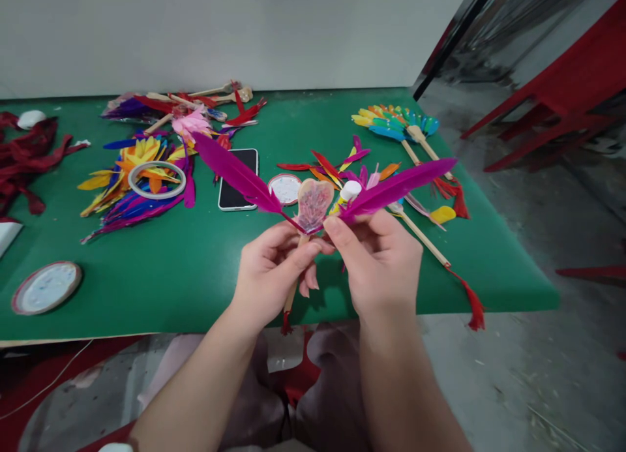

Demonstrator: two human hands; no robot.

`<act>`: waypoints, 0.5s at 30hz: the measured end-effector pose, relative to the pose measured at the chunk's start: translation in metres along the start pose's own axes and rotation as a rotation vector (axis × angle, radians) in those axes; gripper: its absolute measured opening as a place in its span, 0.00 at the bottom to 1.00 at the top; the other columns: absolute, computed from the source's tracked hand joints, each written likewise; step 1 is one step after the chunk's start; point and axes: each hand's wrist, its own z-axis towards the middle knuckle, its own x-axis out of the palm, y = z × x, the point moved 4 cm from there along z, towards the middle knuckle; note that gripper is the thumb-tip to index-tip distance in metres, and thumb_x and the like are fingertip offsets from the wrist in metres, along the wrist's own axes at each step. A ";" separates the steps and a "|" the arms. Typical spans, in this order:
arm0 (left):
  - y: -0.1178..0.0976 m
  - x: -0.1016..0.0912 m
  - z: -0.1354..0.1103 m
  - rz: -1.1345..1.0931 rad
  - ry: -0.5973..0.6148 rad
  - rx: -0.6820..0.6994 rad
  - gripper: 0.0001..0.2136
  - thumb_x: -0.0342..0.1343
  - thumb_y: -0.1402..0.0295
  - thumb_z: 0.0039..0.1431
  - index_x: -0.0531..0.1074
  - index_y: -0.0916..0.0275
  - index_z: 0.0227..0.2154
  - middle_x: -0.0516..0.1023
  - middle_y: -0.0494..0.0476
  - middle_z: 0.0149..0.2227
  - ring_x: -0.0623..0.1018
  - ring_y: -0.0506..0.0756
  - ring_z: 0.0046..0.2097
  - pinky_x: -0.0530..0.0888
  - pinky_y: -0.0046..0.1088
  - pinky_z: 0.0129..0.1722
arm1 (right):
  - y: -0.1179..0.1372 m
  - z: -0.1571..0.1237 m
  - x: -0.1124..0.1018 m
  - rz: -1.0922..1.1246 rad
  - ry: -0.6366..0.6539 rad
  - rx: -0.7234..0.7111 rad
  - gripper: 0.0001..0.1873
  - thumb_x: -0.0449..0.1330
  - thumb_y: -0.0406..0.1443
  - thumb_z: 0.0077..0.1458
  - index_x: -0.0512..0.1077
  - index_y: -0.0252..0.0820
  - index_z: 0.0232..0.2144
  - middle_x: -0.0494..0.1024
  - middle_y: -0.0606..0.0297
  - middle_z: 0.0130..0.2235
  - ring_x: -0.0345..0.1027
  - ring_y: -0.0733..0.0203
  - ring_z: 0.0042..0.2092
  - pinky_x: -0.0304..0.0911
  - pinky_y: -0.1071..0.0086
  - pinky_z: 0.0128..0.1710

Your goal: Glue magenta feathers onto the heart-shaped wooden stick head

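Note:
Above the table's near edge, my left hand (pixel 276 266) is closed around a wooden fan handle (pixel 290 299) with a red tassel. The handle's heart-shaped head (pixel 315 204) points up and bears a pinkish, glossy patch. One magenta feather (pixel 237 171) slants up left from the base of the head. A second magenta feather (pixel 401 188) slants up right, its quill end pinched by my right hand (pixel 379 263) against the head's lower edge. Behind the head stand a white-capped glue bottle (pixel 349 192) and a shallow round lid (pixel 285 189).
Loose feathers (pixel 139 162) lie at left with a tape roll (pixel 157 180), beside a phone (pixel 238 184). Finished-looking feather fans (pixel 396 122) rest at back right; a bare tasselled handle (pixel 423 237) lies nearer. At far left are dark red ribbons (pixel 36 149) and another round lid (pixel 46 287).

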 end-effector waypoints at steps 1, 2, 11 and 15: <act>0.001 0.000 0.000 -0.025 0.007 -0.010 0.04 0.57 0.70 0.54 0.70 0.64 0.30 0.79 0.52 0.28 0.71 0.43 0.17 0.69 0.13 0.13 | -0.001 0.000 0.000 -0.001 0.009 0.013 0.08 0.64 0.39 0.46 0.71 0.43 0.22 0.74 0.72 0.22 0.69 0.68 0.22 0.66 0.75 0.21; 0.001 0.001 0.000 -0.049 0.016 -0.023 0.04 0.57 0.69 0.54 0.70 0.64 0.30 0.79 0.52 0.29 0.71 0.43 0.17 0.69 0.13 0.13 | -0.002 0.001 0.000 0.001 0.012 0.022 0.08 0.64 0.40 0.46 0.71 0.43 0.22 0.75 0.71 0.22 0.69 0.67 0.23 0.66 0.75 0.21; 0.002 -0.001 0.003 -0.182 0.004 -0.099 0.10 0.59 0.68 0.52 0.70 0.61 0.38 0.78 0.49 0.27 0.72 0.43 0.16 0.69 0.12 0.13 | -0.004 0.005 0.000 0.068 0.137 0.050 0.04 0.65 0.35 0.44 0.74 0.43 0.27 0.78 0.70 0.26 0.73 0.67 0.28 0.70 0.75 0.26; 0.002 -0.002 0.002 -0.214 0.014 -0.105 0.10 0.59 0.68 0.52 0.69 0.62 0.39 0.78 0.49 0.27 0.73 0.45 0.17 0.70 0.13 0.13 | -0.002 0.005 0.001 0.041 0.155 0.061 0.05 0.65 0.33 0.42 0.74 0.42 0.26 0.78 0.70 0.26 0.73 0.67 0.26 0.70 0.75 0.25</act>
